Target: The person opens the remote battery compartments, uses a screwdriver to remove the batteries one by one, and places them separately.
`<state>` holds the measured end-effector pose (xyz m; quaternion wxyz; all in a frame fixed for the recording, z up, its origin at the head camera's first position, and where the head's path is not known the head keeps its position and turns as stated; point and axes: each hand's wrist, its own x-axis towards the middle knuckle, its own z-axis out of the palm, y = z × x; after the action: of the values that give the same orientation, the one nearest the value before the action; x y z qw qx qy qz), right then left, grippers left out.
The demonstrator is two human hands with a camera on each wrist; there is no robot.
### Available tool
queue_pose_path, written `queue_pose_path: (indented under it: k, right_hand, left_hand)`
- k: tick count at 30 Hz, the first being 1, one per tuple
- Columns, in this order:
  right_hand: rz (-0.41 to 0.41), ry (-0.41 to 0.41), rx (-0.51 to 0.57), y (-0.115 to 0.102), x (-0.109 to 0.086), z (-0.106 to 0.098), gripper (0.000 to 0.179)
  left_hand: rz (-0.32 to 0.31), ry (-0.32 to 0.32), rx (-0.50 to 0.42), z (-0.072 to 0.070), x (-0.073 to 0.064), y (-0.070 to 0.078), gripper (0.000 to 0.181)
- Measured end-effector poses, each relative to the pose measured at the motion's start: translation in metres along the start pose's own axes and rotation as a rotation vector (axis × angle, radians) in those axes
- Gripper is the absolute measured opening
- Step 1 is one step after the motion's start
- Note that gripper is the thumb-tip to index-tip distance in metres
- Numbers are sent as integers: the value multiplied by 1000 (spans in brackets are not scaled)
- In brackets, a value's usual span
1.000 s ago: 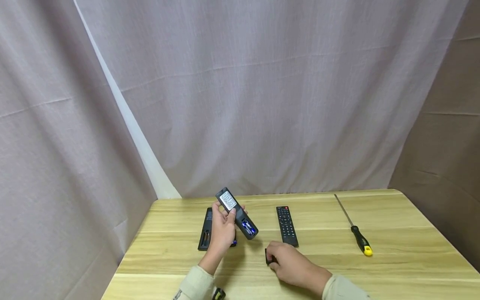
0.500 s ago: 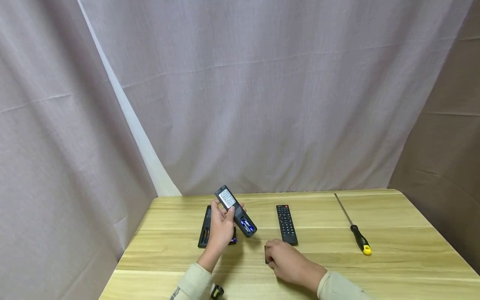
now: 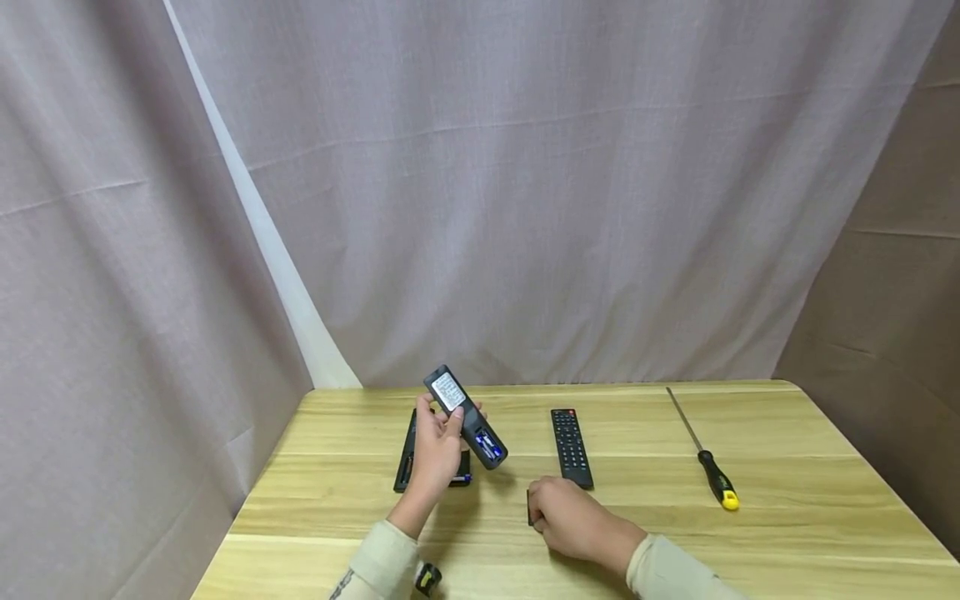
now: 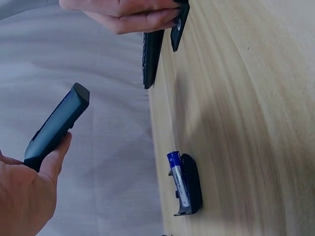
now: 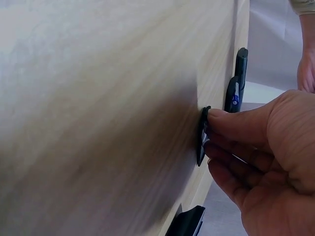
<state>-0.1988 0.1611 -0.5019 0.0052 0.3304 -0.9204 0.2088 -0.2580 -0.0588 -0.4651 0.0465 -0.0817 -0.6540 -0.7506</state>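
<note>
My left hand grips a black remote control, back side up, tilted above the table. Its battery bay lies bare, with blue batteries inside and a white label farther up. To the right, my right hand pinches a thin black battery cover between thumb and fingers, close over the tabletop. Most of the cover is hidden by the fingers in the head view. Behind the left hand lies a second remote with its bay uncovered. Beside it a blue-and-white battery rests on a black piece.
A third remote lies face up beyond the right hand. Farther right is a long screwdriver with a black and yellow handle. A black-and-yellow object sits by the left sleeve. Curtains hang behind the wooden table.
The left hand with its remote has shifted slightly up and left. The right hand keeps its pinch on the battery cover, which shows a little less beside the fingers now.
</note>
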Motion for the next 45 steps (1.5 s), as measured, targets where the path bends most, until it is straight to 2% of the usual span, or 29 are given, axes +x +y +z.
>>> queue_pose_path:
  k: [7,12,18,25,35,45]
  right_hand:
    - [25,5,-15,4,4,-1,23]
    - [37,25,-66,7,8,-1,25]
    - [62,35,-74,9,13,-2,28]
    - [25,75,-136,13,19,-3,27]
    - [47,79,-178,19,25,-4,26]
    - [61,71,-199,28,27,-4,26]
  left_hand:
    - [-13,17,-15,-3,2,3,34]
    - [-20,28,-29,-6,3,0,33]
    - [-14,38,-47,-8,3,-1,31]
    - [-14,38,-76,-11,3,1,31]
    - [-24,9,-53,-13,4,2,34]
    - [-28,14,-44,-12,4,1,33]
